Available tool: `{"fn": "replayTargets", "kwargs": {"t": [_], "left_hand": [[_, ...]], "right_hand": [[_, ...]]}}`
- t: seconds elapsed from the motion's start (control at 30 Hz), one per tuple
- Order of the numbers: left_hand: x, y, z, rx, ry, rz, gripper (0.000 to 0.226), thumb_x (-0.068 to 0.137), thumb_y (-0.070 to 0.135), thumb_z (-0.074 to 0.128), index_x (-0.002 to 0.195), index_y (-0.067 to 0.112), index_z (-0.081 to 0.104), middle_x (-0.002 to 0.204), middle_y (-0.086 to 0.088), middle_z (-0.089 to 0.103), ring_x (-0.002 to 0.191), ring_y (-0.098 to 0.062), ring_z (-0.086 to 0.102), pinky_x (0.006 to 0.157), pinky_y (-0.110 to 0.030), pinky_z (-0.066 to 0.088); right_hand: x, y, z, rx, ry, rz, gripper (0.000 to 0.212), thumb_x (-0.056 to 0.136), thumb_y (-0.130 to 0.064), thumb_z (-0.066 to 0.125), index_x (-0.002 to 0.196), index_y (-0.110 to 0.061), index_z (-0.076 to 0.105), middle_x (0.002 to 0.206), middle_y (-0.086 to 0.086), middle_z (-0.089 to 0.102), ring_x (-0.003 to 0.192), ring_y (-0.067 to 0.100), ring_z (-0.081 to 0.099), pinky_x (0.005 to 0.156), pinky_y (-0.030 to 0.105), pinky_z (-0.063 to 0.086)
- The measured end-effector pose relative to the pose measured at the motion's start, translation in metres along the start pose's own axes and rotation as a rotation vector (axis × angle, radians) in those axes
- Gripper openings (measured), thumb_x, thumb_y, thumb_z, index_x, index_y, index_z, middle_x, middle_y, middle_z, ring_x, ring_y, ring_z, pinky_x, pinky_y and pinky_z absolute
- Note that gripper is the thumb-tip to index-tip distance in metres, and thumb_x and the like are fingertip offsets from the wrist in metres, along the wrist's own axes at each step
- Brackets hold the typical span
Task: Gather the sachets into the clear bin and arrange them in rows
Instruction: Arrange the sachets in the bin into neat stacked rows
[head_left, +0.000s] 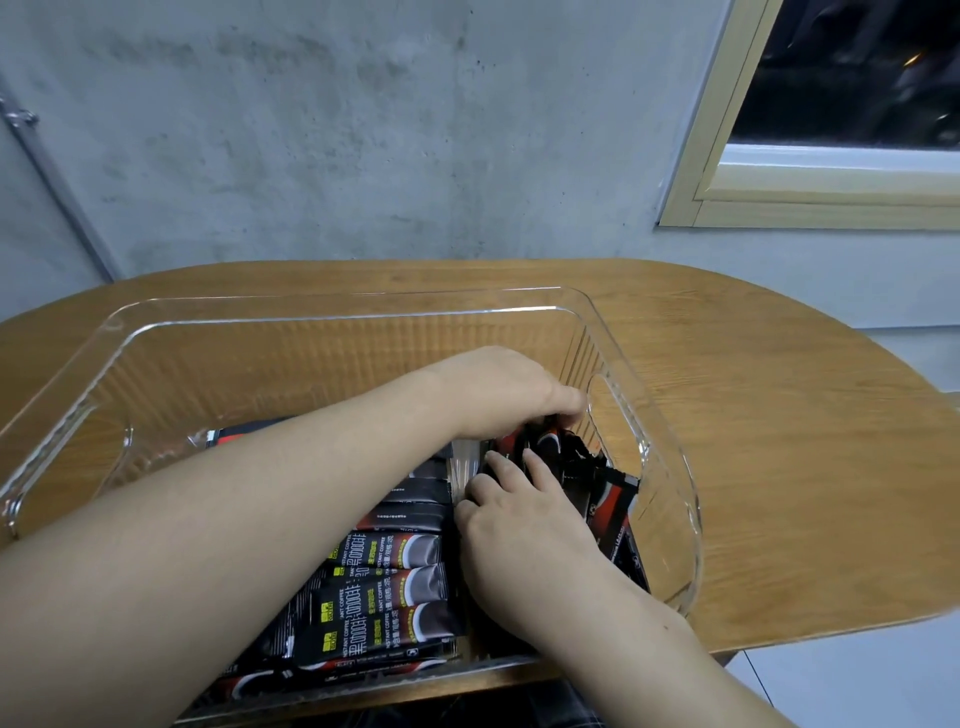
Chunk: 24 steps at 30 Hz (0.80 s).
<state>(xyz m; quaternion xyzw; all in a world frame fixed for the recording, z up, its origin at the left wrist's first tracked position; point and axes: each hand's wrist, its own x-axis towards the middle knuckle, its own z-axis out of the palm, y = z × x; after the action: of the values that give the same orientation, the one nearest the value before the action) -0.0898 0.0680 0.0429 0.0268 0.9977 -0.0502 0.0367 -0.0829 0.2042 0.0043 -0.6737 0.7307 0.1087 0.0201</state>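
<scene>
A clear bin (332, 306) stands on the wooden table (753, 415). A row of black coffee sachets (384, 577) lies side by side in the bin's near left part. At the bin's right end sits a loose pile of black-and-red sachets (608, 499). My left hand (498, 395) reaches across the bin, its fingers curled down round sachets at the top of that pile. Nearer to me, my right hand (519, 514) lies on the same pile, with its fingertips on the sachets. Both forearms hide much of the bin's floor.
A grey concrete wall rises just behind the table, and a window frame (727, 202) is at the upper right. The bin has cut-out handles at both ends. Its near wall stands at the table's front edge.
</scene>
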Motion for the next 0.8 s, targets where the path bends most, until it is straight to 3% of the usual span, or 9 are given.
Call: {"fn": "replayTargets", "kwargs": {"t": [0.13, 0.3, 0.53, 0.8], "left_hand": [[0.0, -0.005, 0.001, -0.006, -0.019, 0.042, 0.031, 0.093, 0.027, 0.05, 0.122, 0.038, 0.051, 0.1, 0.009, 0.066, 0.09, -0.017, 0.062, 0.079, -0.037, 0.05], [0.004, -0.001, 0.002, 0.01, -0.043, 0.101, 0.03, 0.091, 0.031, 0.055, 0.12, 0.033, 0.057, 0.115, 0.012, 0.063, 0.106, -0.013, 0.059, 0.085, -0.038, 0.049], [-0.001, 0.002, 0.002, -0.01, 0.06, 0.106, 0.018, 0.093, 0.024, 0.05, 0.106, 0.025, 0.062, 0.107, 0.013, 0.065, 0.099, -0.014, 0.06, 0.081, -0.036, 0.049], [-0.005, 0.001, -0.003, -0.025, 0.121, 0.092, 0.019, 0.094, 0.022, 0.05, 0.107, 0.02, 0.064, 0.108, 0.012, 0.065, 0.103, -0.011, 0.053, 0.083, -0.035, 0.046]], "right_hand": [[0.001, 0.0, 0.0, 0.002, 0.009, 0.001, 0.056, 0.097, -0.033, 0.04, 0.144, -0.006, 0.03, 0.152, 0.016, 0.024, 0.144, 0.033, 0.005, 0.114, 0.053, -0.003], [0.001, -0.001, 0.0, -0.005, 0.005, 0.012, 0.055, 0.096, -0.033, 0.041, 0.144, -0.006, 0.032, 0.151, 0.016, 0.026, 0.143, 0.034, 0.007, 0.114, 0.053, -0.001], [0.001, -0.001, 0.0, -0.003, -0.007, 0.012, 0.058, 0.096, -0.036, 0.043, 0.144, -0.007, 0.03, 0.15, 0.015, 0.025, 0.144, 0.033, 0.006, 0.114, 0.052, -0.002], [0.0, -0.001, -0.001, 0.021, -0.005, 0.024, 0.059, 0.095, -0.036, 0.045, 0.144, -0.006, 0.031, 0.15, 0.014, 0.027, 0.144, 0.031, 0.007, 0.114, 0.052, -0.001]]}}
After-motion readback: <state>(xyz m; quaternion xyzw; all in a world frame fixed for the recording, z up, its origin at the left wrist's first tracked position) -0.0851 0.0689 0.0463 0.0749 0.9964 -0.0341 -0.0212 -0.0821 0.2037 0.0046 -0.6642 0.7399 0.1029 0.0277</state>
